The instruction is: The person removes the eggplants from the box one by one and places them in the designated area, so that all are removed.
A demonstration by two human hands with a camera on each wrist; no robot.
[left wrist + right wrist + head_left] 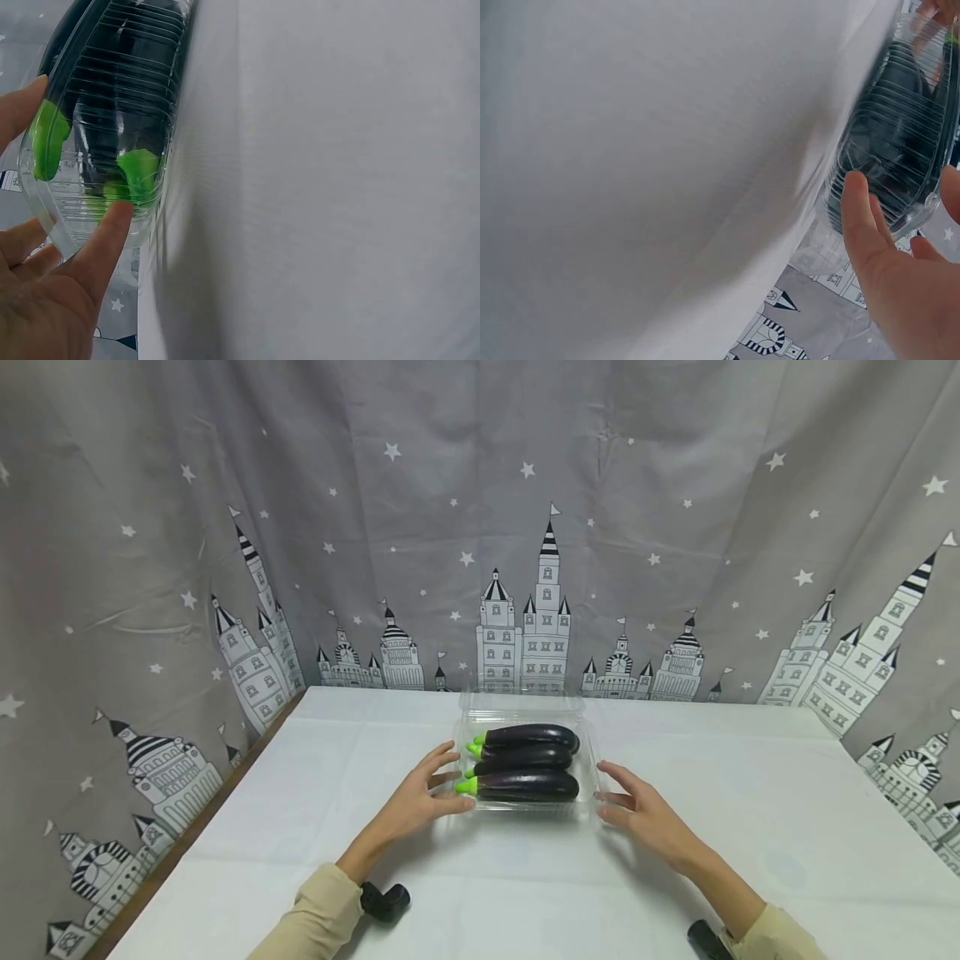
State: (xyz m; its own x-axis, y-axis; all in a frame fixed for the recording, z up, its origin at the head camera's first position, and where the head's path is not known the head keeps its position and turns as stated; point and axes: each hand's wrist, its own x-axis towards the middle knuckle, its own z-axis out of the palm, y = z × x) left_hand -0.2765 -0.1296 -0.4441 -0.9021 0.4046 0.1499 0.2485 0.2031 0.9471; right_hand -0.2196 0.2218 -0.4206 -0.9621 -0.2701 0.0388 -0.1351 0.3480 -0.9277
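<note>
Several dark purple eggplants (528, 786) with bright green stems lie side by side in a clear plastic clamshell box (517, 807). The lid (521, 703) stands folded back at the far side. My left hand (422, 793) is at the box's left end, fingers spread; in the left wrist view its thumb (105, 244) is close to the ribbed wall by the stems. At the opposite end, my right hand (647, 810) has its fingers extended toward the wall. The right wrist view shows the thumb (859, 206) by the box corner. Whether either hand actually touches the plastic is hard to tell.
A white cloth (300, 827) covers the table beneath the box. Behind and around it hangs a grey curtain (420, 485) printed with castles and stars. A brown wooden edge (225, 791) runs along the left side. Black wrist devices (386, 902) sit by both sleeves.
</note>
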